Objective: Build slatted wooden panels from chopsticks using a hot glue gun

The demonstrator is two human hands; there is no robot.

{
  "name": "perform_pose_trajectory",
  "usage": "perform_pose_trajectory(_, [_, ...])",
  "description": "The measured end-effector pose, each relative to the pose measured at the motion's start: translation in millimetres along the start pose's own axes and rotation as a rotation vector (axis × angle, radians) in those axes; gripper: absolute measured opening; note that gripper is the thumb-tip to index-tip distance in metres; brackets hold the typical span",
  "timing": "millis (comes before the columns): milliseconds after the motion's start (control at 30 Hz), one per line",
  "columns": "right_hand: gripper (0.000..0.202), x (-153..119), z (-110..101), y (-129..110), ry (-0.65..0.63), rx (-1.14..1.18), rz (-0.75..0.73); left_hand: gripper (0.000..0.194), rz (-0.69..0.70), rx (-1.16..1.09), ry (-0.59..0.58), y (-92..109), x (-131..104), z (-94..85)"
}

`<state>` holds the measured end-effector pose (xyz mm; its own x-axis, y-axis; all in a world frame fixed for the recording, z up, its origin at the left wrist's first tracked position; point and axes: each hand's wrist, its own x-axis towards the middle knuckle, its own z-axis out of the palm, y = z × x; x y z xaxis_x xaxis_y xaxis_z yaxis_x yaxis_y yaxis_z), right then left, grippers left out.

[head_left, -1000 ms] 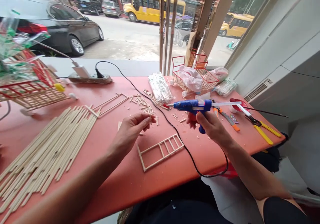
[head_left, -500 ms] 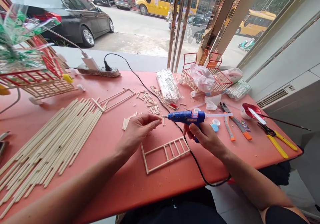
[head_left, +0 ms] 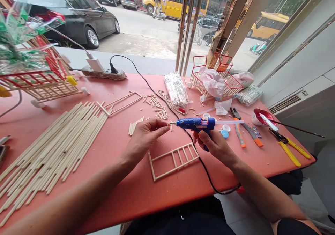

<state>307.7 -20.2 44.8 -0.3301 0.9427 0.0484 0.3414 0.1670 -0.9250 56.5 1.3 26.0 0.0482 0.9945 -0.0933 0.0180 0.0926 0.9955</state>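
My right hand (head_left: 213,142) is wrapped around the handle of a blue hot glue gun (head_left: 195,123), with a clear glue stick (head_left: 229,122) poking out of its back. The nozzle points left at the fingertips of my left hand (head_left: 146,133). Thumb and forefinger there pinch a short wooden stick, mostly hidden by the fingers. On the table below both hands lies a ladder-like frame of wooden sticks (head_left: 163,175), with several rungs toward its right end. A small row of cut sticks (head_left: 134,126) sits just beyond my left hand.
Long wooden sticks (head_left: 57,147) are spread at left. Farther back are short offcuts (head_left: 157,105), another stick frame (head_left: 125,102) and a wrapped stick bundle (head_left: 176,90). Pliers (head_left: 246,128) and yellow-handled cutters (head_left: 289,147) lie right. A black cord (head_left: 206,172) runs beside the ladder-like frame.
Both hands and the glue gun stay almost still, nozzle at the left fingertips. Outside, a white scooter has come into view in front of the yellow bus.
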Motion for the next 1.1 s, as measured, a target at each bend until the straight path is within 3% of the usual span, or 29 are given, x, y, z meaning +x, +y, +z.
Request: perform_pose_trajectory(1100, [0.066, -1.8, 1.0, 5.9, 0.009, 0.006, 0.057, 0.024, 0.028, 0.001, -0.017, -4.0, 2.0, -0.3])
